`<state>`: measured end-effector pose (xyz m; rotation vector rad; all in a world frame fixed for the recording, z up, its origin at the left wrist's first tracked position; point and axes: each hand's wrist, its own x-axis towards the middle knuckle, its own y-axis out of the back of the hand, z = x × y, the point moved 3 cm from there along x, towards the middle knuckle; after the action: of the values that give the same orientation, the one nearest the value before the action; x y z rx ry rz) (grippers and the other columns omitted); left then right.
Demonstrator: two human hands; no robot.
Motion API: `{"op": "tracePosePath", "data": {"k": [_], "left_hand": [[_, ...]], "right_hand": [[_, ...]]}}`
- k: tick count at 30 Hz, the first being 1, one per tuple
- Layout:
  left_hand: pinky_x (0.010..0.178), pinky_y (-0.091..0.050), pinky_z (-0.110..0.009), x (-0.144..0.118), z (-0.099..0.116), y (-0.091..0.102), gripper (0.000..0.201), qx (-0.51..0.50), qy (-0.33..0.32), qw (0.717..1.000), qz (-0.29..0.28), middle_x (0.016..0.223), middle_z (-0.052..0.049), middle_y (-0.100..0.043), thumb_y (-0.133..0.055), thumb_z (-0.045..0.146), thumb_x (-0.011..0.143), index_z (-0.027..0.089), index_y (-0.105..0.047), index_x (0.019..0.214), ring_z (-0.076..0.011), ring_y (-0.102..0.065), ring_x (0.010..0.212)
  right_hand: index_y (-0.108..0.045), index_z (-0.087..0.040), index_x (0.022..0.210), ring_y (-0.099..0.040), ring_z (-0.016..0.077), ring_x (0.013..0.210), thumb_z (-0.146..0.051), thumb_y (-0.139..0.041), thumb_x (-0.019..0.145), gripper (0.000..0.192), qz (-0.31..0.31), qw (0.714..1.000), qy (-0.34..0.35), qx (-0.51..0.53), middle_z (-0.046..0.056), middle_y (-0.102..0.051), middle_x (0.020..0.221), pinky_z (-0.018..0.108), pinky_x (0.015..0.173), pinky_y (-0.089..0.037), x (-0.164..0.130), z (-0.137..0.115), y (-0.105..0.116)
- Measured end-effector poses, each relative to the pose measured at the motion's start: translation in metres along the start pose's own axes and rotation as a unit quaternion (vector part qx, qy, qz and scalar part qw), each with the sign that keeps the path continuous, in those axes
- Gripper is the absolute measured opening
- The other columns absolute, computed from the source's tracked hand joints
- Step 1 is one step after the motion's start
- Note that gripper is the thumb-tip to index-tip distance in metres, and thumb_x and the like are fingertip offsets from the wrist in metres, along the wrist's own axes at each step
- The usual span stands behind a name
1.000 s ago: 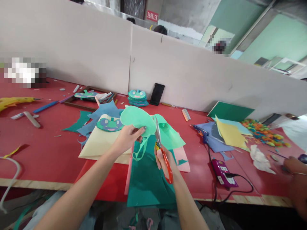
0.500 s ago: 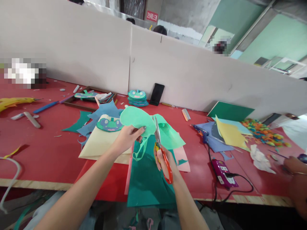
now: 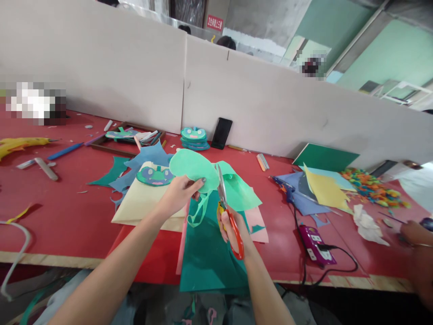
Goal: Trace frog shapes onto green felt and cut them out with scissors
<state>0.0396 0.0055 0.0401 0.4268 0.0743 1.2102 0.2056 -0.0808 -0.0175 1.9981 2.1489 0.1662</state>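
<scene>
Bright, even overhead light, soft shadows on table (image 3: 67, 212). Wide-angle bend at edges. Motion blur at 3–4 o'clock; pixelated patches at 9 and 1 o'clock.

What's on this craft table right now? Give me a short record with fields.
left hand: pinches a light green sheet
right hand: grips red-handled scissors, blades at the sheet's edge
under the hands: dark green sheet
table: red, strewn with paper scraps
at the wall: black phone
far right: another person's hand
</scene>
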Motion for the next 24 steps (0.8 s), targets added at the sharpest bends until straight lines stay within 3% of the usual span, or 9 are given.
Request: {"op": "tracePosePath", "data": {"k": [18, 21, 24], "left_hand": [[0.05, -0.041, -0.021, 0.0, 0.002, 0.006, 0.031, 0.002, 0.001, 1.0, -0.006, 0.048, 0.004, -0.053, -0.048, 0.04, 0.082, 0.018, -0.05, 0.059, -0.01, -0.053, 0.047], [0.049, -0.042, -0.021, 0.0, 0.001, 0.007, 0.028, -0.017, 0.002, 1.0, -0.008, 0.049, 0.004, -0.055, -0.051, 0.039, 0.08, 0.018, -0.052, 0.062, -0.0105, -0.054, 0.047], [0.05, -0.045, -0.021, 0.001, -0.003, 0.006, 0.023, -0.029, 0.003, 1.0, 0.002, 0.058, 0.002, -0.063, -0.055, 0.039, 0.078, 0.018, -0.059, 0.07, -0.0118, -0.058, 0.051]], "right_hand": [[-0.037, -0.022, 0.068, -0.031, 0.0058, 0.028, -0.06, -0.045, 0.081, 0.041, 0.006, 1.0, 0.002, -0.017, -0.01, -0.031, 0.043, 0.019, 0.028, -0.027, 0.0, -0.003, 0.001], [-0.036, -0.023, 0.067, -0.031, 0.0072, 0.027, -0.061, -0.049, 0.078, 0.042, 0.04, 0.999, -0.003, -0.026, -0.011, -0.029, 0.039, 0.02, 0.027, -0.026, 0.002, -0.003, 0.009], [-0.035, -0.023, 0.063, -0.031, 0.0085, 0.026, -0.062, -0.052, 0.075, 0.043, 0.108, 0.992, -0.011, -0.064, -0.01, -0.029, 0.035, 0.022, 0.029, -0.024, 0.005, -0.003, 0.032]]}}
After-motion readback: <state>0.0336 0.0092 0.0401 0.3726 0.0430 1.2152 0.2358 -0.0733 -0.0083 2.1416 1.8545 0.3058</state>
